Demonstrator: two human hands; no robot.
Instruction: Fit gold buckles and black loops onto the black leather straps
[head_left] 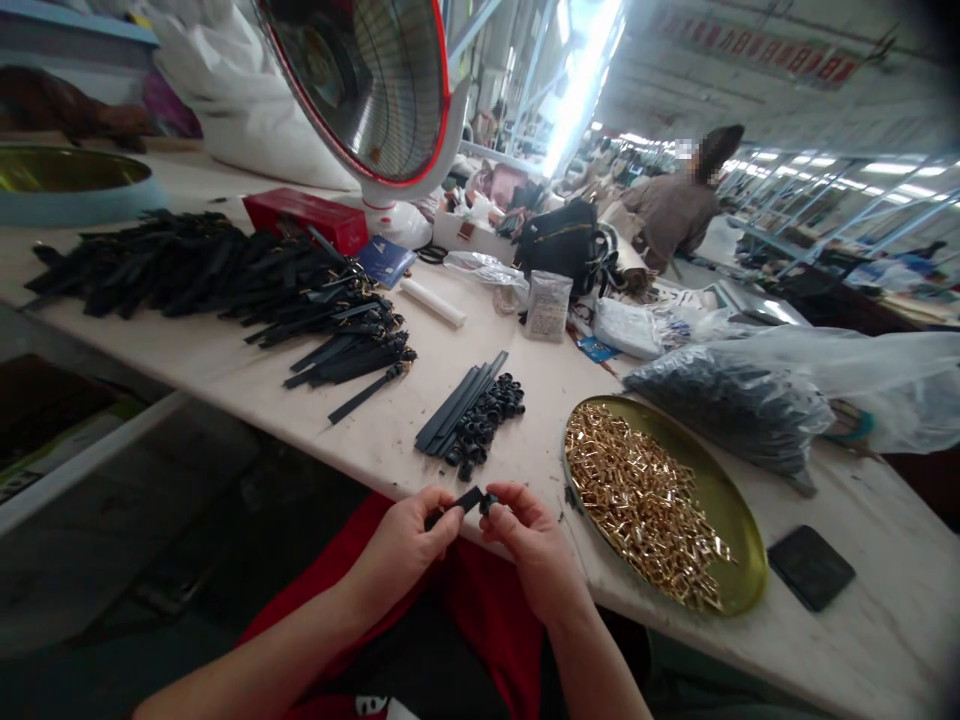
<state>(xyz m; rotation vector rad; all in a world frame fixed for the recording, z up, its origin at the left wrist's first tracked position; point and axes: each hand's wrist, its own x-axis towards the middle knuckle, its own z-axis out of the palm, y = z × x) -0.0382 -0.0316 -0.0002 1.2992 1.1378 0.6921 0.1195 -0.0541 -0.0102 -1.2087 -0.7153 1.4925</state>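
My left hand (420,535) pinches a black strap (470,499) near its end, at the table's front edge. Close beside it, my right hand (529,530) closes on a small black loop (487,503) at the strap's tip; I cannot tell whether the strap passes through it. Just beyond my hands lie a neat row of flat black straps (457,410) and a heap of small black loops (484,420). To the right, a round gold tray (739,580) holds a pile of small gold metal fittings (645,500).
A large pile of black straps (187,265) with gold fittings covers the left. Behind stand a heater with a red rim (375,90), a red box (304,220) and a black bag (559,240). A plastic bag (735,400) and a black flat square (810,567) lie right. Another person (671,210) is farther back.
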